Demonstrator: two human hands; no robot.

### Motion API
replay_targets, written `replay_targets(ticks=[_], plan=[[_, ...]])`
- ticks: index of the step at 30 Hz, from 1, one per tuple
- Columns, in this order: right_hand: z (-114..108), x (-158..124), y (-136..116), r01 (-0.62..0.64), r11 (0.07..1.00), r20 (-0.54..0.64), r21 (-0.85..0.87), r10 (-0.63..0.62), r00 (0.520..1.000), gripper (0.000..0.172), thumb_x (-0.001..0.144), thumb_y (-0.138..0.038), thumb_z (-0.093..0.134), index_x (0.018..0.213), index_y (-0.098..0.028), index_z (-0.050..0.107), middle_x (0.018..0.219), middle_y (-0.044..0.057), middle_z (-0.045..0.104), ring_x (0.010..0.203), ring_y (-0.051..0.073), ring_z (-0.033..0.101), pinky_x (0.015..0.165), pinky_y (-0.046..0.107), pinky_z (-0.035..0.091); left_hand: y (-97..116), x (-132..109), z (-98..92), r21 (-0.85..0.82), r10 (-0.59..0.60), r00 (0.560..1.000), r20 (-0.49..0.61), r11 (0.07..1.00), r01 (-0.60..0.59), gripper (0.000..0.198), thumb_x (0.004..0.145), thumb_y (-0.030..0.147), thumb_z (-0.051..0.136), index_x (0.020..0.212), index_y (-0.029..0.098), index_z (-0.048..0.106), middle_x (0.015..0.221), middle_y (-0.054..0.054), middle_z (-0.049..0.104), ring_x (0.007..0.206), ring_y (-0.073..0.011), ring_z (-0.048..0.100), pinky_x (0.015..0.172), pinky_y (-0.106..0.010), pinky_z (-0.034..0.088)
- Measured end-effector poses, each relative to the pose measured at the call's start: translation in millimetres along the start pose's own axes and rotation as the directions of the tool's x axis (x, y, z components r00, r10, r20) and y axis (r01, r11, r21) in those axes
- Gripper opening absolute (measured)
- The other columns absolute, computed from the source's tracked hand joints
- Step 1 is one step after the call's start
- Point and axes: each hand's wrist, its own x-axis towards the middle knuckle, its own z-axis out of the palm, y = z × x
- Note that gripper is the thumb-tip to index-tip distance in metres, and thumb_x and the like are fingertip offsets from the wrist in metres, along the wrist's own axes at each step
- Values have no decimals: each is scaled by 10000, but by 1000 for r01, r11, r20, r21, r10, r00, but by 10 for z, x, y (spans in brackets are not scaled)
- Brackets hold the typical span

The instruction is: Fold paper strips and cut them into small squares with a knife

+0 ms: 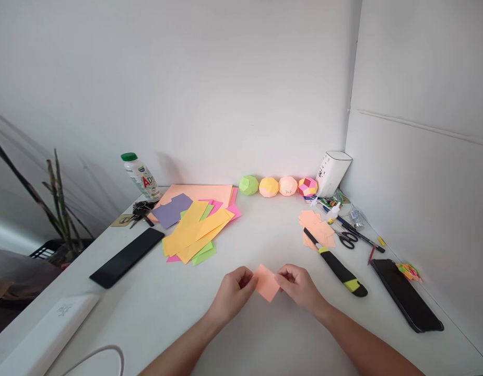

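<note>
We see soft, fairly bright, diffuse light, seemingly from nine o'clock: the bottle [141,177] throws a faint shadow towards three o'clock on the wall [257,94]. A pale glare streak sits at the nine o'clock edge, near the softly rendered plant [61,203]. Towards six o'clock, the peach square [267,283] looks crisp to us. Wide-angle distortion tilts the bottle and, at three o'clock, the white container [332,172] outward.

The right hand [299,286] hides part of the peach paper [267,284], the bottom edge crops a white cable [115,348], and remotely I cannot read the marks on a peach ball [287,185].
</note>
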Motion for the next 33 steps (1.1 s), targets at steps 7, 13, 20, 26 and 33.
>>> replay_targets(ticks=[7,13,20,26,33], plan=[[-349,121,41,-60,853,-236,-518,-75,969,191,878,-227,419,865,-188,606,932,98,608,972,261,517,822,359,393,-244,158,-57,644,327,937,-122,745,-176,78,777,160,470,725,184,524,831,-69,547,796,-236,518,692,-373,447],[-907,87,112,-343,586,-402,-734,33,915,308,835,-274,538,1100,-120,568,1056,187,533,1061,372,460,803,429,407,-266,162,-84,534,653,707,272,509,-675,522,719,-25,388,1170,216,494,1201,-90,535,1149,-249,462,960,-426,410],[-1043,-1,247,-368,497,-299,-786,215,930,311,798,-162,524,1104,-136,571,964,137,607,928,321,577,609,332,430,-137,157,-192,358,561,705,433,611,-706,428,751,67,502,1147,229,526,1124,-81,588,1030,-245,536,893,-390,455],[-1100,-96,171,-123,724,-56,-679,117,992,440,792,-128,449,1215,-227,522,1186,75,562,1026,225,573,773,303,468,-217,247,-218,315,532,742,408,681,-661,388,752,52,523,1090,234,575,1168,-61,582,1061,-235,522,903,-374,454],[-962,-199,2,158,918,391,-365,-3,920,564,662,-39,461,1130,-306,629,1009,14,573,868,166,588,724,248,471,-203,253,-257,221,439,797,415,802,-556,347,791,104,541,1083,266,636,1210,-32,567,1160,-231,479,961,-333,440]])
